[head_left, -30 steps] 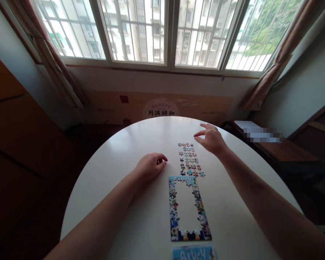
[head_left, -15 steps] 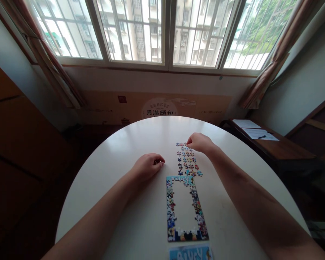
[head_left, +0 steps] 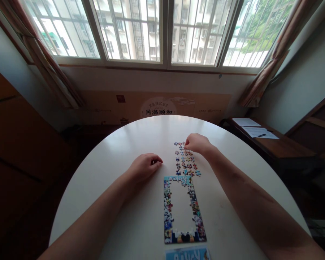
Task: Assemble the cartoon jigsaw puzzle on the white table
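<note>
We are looking at a glossy white round table (head_left: pixel 81 206). We are seeing a hollow rectangular jigsaw border (head_left: pixel 168 213), sky blue with pale lettering at its top, mottled red, green, yellow, white and blue down its sides, navy, black and golden orange along its bottom. We are also finding small knobbed multicoloured loose pieces (head_left: pixel 189 158), a bright blue sheet (head_left: pixel 188 254) with pale letters, and a tan panel (head_left: pixel 211 103) with black characters.

Head view, forward-down over table (head_left: pixel 141 220), seemingly near.
</note>
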`<state>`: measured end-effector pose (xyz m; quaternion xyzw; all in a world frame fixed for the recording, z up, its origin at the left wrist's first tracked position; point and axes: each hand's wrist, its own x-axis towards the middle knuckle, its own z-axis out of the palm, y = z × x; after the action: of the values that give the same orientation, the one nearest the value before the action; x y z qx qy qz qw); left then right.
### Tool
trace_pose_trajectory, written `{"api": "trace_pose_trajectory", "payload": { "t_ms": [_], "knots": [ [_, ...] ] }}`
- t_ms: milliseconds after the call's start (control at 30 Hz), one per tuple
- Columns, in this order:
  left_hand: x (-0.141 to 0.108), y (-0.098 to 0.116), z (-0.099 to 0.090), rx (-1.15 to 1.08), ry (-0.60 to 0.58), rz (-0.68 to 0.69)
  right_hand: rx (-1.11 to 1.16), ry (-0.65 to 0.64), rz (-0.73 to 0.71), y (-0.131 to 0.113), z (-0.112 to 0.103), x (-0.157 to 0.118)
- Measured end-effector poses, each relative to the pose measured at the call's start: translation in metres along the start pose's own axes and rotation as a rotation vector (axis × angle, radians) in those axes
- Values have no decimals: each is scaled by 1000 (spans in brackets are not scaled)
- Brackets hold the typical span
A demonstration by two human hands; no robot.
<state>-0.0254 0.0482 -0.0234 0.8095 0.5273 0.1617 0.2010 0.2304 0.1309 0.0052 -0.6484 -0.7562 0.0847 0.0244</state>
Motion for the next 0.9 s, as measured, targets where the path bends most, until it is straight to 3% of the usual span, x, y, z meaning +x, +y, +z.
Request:
{"api": "trace_pose_trajectory", "payload": {
  "t_ms": [367,900],
  "knots": [
    [-1,1,-1,-8,6,4,-15,-10,20,-2,2,1],
    [-1,0,-1,-3,10,11,170,-73,3,10,6,10]
  ]
}}
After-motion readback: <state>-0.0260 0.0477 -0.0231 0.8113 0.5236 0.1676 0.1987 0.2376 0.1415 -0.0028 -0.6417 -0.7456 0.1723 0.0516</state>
